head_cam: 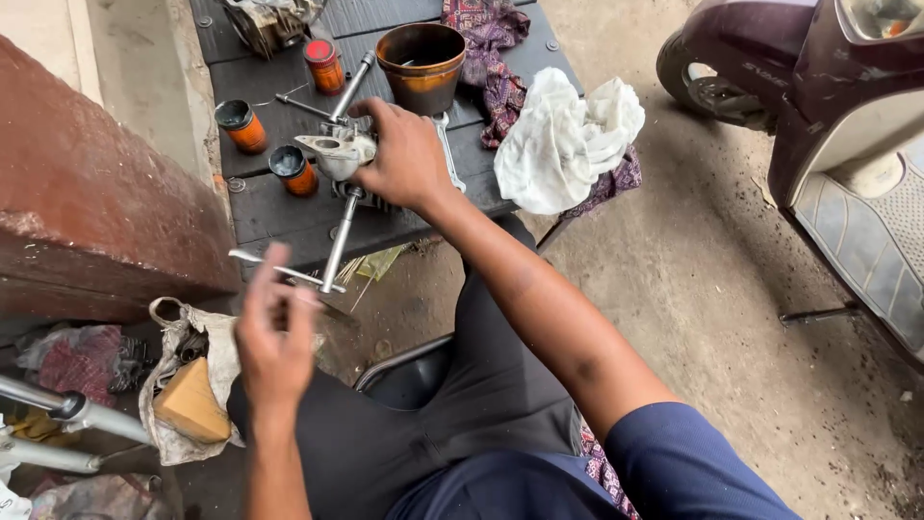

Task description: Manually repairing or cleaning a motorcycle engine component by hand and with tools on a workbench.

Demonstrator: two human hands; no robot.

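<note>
Three small orange jars stand on the dark table: one with a red lid at the back, two with dark lids nearer the left edge. A brown cup sits behind, a white rag to its right over a patterned cloth. The right hand is clenched around a grey metal part just over the table, beside a long T-wrench. The left hand hangs loose and empty, well below, near a bag holding a tan block
</note>
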